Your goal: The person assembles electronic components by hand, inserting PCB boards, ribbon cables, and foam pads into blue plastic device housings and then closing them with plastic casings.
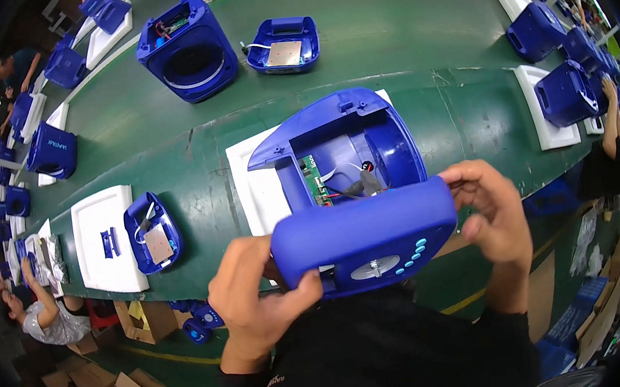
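From the head view I watched both hands at a blue control panel [361,222], its round knob [374,267] and row of light-blue buttons [411,257] turned to the near side. The left hand [251,292] was closed round the panel's left end, thumb on the near face; the right hand [497,213] was partly open, fingertips against the right end, thumb clear. The panel stood at the near edge of an open blue housing [398,140] holding a green circuit board [312,172] and loose wires; I could not tell whether the two were joined. A white foam tray [250,192] lay beneath on the green desk [459,116]. To the left, a blue shell [170,233] with a copper-coloured plate touched another foam tray [94,263]. On the far side sat a blue speaker box [198,40].
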Available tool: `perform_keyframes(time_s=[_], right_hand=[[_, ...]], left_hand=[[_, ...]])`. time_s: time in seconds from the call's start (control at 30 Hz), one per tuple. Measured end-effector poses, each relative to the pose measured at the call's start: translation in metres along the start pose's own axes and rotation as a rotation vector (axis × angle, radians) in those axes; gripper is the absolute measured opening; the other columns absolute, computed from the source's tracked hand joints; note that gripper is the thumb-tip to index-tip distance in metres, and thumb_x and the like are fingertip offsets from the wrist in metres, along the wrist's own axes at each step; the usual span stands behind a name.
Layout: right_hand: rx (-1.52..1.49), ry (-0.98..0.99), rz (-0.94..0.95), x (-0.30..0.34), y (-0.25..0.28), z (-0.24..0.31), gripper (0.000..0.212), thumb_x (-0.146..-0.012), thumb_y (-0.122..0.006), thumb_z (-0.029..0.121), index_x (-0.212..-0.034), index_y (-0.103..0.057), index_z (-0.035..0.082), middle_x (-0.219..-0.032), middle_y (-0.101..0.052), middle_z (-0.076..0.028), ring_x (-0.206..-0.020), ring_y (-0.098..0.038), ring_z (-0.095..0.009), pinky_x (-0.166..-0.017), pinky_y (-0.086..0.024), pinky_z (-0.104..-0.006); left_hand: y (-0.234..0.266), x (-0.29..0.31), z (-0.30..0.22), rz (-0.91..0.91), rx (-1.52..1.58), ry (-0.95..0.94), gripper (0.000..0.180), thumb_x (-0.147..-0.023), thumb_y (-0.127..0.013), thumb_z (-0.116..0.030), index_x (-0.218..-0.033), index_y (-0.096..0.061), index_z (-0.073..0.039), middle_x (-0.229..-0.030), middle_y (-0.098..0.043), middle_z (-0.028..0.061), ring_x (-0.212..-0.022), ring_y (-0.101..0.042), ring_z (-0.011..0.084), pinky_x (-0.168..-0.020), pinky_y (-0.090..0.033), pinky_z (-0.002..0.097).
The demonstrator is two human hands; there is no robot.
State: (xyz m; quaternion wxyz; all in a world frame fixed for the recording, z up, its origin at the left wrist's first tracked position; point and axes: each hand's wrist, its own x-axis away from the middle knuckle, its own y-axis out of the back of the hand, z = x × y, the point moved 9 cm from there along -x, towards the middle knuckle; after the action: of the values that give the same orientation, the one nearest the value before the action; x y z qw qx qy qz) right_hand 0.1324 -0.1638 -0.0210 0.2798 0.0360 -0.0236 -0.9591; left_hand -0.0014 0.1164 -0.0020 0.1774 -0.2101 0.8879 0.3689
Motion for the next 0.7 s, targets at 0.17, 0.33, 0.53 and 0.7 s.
perform_keyframes(time_s=[0.17, 0.33, 0.53, 0.7], right_hand=[[0.270, 0.249, -0.122, -0.021, -0.020, 0.038, 0.078, -0.094, -0.090, 0.034, -0.153, -0.061, -0.009, -0.125, -0.061, -0.012, -0.098, -0.060, -0.015, -0.083, -0.053, -0.0284], [0.406, 0.279, -0.131, -0.077, -0.034, 0.024, 0.055, -0.111, -0.071, 0.026, -0.155, -0.060, -0.005, -0.132, -0.067, -0.014, -0.105, -0.066, -0.017, -0.087, -0.056, -0.0318], [0.294, -0.027, 0.006, -0.095, -0.057, 0.020, 0.047, -0.117, -0.057, 0.033, -0.148, -0.064, -0.003, -0.107, -0.081, -0.016, -0.095, -0.075, -0.020, -0.090, -0.058, -0.0355], [0.443, -0.113, 0.065, -0.105, -0.058, 0.024, 0.047, -0.117, -0.055, 0.035, -0.144, -0.065, -0.001, -0.100, -0.080, -0.019, -0.088, -0.075, -0.023, -0.088, -0.058, -0.0359]], left_hand=[[0.014, -0.031, -0.005, -0.266, 0.236, 0.239, 0.055, -0.084, -0.083, -0.004, -0.137, -0.074, 0.004, -0.085, -0.068, 0.0081, -0.059, -0.060, 0.0079, -0.056, -0.050, 0.0262], [0.005, -0.075, 0.017, -0.081, 0.051, 0.226, 0.044, -0.089, -0.084, -0.010, -0.128, -0.076, 0.007, -0.065, -0.061, 0.0064, -0.054, -0.051, 0.0095, -0.052, -0.039, 0.0292], [0.004, -0.075, 0.055, 0.107, 0.051, 0.355, 0.038, -0.094, -0.080, -0.024, -0.113, -0.080, 0.009, -0.058, -0.056, 0.0081, -0.053, -0.051, 0.0107, -0.053, -0.039, 0.0333], [0.002, -0.077, 0.068, 0.132, 0.097, 0.401, 0.038, -0.094, -0.079, -0.026, -0.114, -0.081, 0.007, -0.058, -0.059, 0.0087, -0.052, -0.052, 0.0119, -0.054, -0.041, 0.0334]])
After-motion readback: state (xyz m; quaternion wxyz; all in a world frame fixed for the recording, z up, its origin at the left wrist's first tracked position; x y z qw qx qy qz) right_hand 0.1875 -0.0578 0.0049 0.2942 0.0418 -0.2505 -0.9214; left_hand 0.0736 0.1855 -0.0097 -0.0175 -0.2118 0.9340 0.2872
